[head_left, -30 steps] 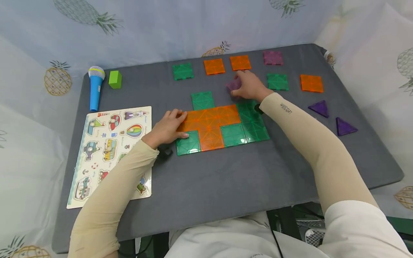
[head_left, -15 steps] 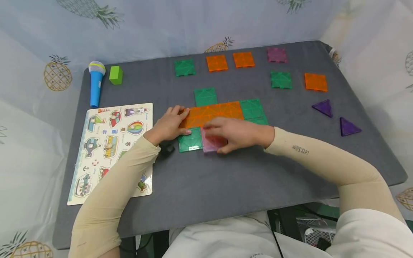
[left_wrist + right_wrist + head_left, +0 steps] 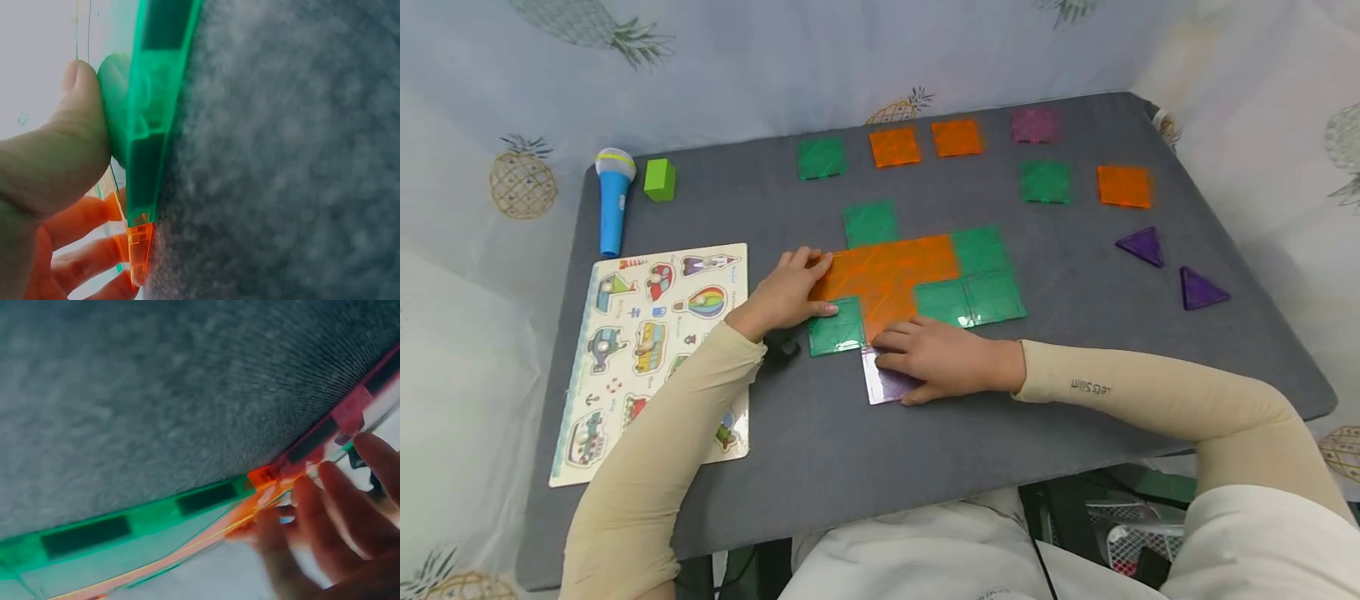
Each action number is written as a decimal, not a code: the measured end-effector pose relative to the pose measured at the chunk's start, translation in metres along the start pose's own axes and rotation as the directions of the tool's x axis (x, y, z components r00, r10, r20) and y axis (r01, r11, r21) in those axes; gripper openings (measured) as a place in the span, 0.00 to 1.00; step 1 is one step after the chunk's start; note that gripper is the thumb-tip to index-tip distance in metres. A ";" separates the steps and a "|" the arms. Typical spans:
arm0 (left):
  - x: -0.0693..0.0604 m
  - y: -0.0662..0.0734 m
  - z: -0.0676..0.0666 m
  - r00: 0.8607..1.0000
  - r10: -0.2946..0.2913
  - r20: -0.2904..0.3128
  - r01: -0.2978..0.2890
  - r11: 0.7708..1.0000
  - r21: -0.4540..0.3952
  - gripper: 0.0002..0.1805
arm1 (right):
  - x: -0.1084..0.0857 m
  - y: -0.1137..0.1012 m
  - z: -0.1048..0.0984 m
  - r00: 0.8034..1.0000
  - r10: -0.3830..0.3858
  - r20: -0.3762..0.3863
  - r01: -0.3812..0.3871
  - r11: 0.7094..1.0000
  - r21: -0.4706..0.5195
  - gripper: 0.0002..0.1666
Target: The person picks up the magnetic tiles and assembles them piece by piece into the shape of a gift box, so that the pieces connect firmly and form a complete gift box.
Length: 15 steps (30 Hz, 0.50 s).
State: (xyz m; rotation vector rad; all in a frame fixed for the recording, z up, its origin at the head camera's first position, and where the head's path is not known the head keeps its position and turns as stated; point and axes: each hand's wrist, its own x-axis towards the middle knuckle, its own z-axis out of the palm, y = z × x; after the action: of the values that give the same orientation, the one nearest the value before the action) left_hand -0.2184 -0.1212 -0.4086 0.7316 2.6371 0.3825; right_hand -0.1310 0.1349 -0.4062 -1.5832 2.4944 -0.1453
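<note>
Right hand (image 3: 947, 358): fingers and thumb clamped on purple tile (image 3: 877, 382), which lies beneath them, edge meeting orange tiles (image 3: 887, 287). Left hand (image 3: 784, 290): fingers apart, touching orange; thumb on green tile (image 3: 838, 332).

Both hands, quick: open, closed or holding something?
Left hand: open, thumb resting on a green tile, fingers at an orange tile.
Right hand: touching a purple tile; whether gripping or just pressing, can't tell.
</note>
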 end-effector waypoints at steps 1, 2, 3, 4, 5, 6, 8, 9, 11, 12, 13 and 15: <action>-0.002 -0.001 0.001 1.000 -0.009 0.005 0.008 1.000 0.001 0.48 | 0.001 0.002 -0.001 1.000 0.025 -0.007 -0.025 1.000 0.014 0.33; -0.004 -0.002 0.001 1.000 -0.019 0.008 0.019 1.000 0.001 0.48 | 0.001 0.005 -0.003 0.998 0.063 -0.014 -0.062 0.998 0.025 0.34; -0.006 -0.004 0.001 1.000 -0.030 0.010 0.030 1.000 0.001 0.48 | 0.001 0.010 -0.006 0.994 0.109 -0.032 -0.108 0.993 0.038 0.34; -0.007 -0.004 0.001 0.999 -0.037 0.010 0.037 0.999 0.002 0.48 | 0.001 0.019 -0.009 0.984 0.166 -0.060 -0.163 0.985 0.054 0.32; -0.008 -0.004 0.001 0.999 -0.037 0.008 0.037 0.999 0.002 0.48 | 0.000 0.032 -0.013 0.968 0.238 -0.084 -0.233 0.970 0.064 0.31; -0.007 -0.004 0.001 0.999 -0.033 0.004 0.033 0.999 -0.001 0.48 | -0.003 0.047 -0.018 0.942 0.319 -0.100 -0.313 0.947 0.072 0.30; -0.006 -0.002 0.000 1.000 -0.022 -0.001 0.022 1.000 -0.005 0.48 | -0.013 0.086 -0.028 0.856 0.504 -0.112 -0.496 0.863 0.091 0.29; -0.004 -0.002 0.000 1.000 -0.017 -0.003 0.017 1.000 -0.005 0.48 | -0.019 0.108 -0.032 0.793 0.601 -0.101 -0.590 0.798 0.119 0.30; -0.001 0.000 0.000 1.000 -0.009 -0.003 0.009 1.000 -0.007 0.48 | -0.032 0.149 -0.039 0.624 0.780 -0.033 -0.766 0.620 0.167 0.37; 0.000 0.001 0.000 1.000 -0.007 -0.001 0.007 1.000 -0.007 0.48 | -0.038 0.167 -0.042 0.528 0.849 0.013 -0.836 0.517 0.186 0.41; 0.001 0.001 0.000 1.000 -0.006 0.000 0.006 1.000 -0.008 0.48 | -0.044 0.184 -0.044 0.428 0.902 0.058 -0.890 0.409 0.202 0.45; 0.004 0.002 0.001 1.000 -0.004 0.002 0.004 1.000 -0.011 0.48 | -0.054 0.208 -0.046 0.250 0.957 0.146 -0.953 0.217 0.212 0.52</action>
State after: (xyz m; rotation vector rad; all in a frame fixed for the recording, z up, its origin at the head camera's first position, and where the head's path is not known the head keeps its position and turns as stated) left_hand -0.2203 -0.1179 -0.4098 0.7229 2.6318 0.3940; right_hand -0.3020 0.2721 -0.3928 0.3154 2.7815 -0.2710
